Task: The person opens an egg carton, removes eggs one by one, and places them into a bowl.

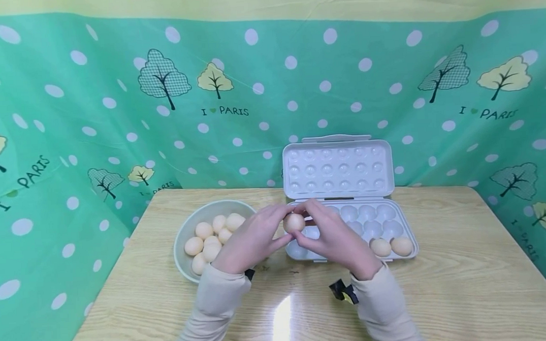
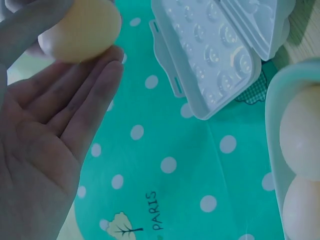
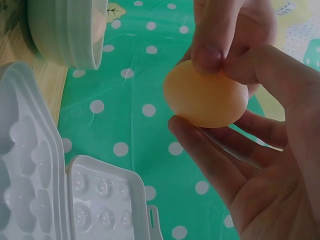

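Observation:
One egg (image 1: 294, 223) is held between both hands, above the left end of an open egg carton (image 1: 412, 235). My left hand (image 1: 260, 235) grips it from the left with thumb and fingers. From the other side, my right hand (image 1: 334, 237) holds the same egg, its thumb near the left thumb. The right wrist view shows the egg (image 3: 206, 95) with both thumbs on its upper side and right fingers beneath. Two eggs, one of them the corner egg (image 1: 402, 246), sit in the carton's front right cups. Part of the carton is hidden behind my right hand.
A pale green bowl (image 1: 179, 251) with several eggs (image 1: 204, 230) stands left of the carton, partly behind my left forearm. The carton's lid (image 1: 338, 169) leans up at the back against a green dotted cloth (image 1: 261, 115). All stand on a wooden table (image 1: 469, 263).

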`<state>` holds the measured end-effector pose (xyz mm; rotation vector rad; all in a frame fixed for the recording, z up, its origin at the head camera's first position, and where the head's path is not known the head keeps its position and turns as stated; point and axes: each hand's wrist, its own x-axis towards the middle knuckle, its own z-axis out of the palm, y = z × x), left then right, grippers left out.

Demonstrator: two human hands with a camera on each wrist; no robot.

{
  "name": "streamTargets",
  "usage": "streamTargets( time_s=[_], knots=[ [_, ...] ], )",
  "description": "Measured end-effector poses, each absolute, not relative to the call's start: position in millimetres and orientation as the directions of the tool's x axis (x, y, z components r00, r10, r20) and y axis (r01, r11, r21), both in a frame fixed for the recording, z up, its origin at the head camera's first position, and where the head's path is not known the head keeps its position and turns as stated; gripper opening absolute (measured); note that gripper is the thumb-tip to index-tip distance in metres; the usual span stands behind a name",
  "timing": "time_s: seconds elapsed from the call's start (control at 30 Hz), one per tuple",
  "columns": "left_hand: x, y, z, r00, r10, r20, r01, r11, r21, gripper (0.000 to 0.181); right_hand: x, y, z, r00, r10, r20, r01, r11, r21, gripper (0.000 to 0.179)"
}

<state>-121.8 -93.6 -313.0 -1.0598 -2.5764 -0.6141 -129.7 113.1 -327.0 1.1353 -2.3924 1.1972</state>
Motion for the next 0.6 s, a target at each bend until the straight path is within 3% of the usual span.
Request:
streamTargets(
  time_s=[0.37, 0.6],
  knots=[
    [-122.4, -92.3, -312.3, -0.676, 0.549, 0.492, 0.713, 0.657, 0.246, 0.051, -128.0, 112.0, -327.1, -0.661, -0.506, 0.554, -0.750, 0.483, -0.453, 0.037],
    [-121.7, -97.4, -311.9, -0.682, 0.531, 0.503, 0.703, 0.666, 0.249, 0.045, -127.4, 113.0, -327.1, -0.661, -0.515, 0.545, -0.749, 0.487, -0.449, 0.035]
  ],
)
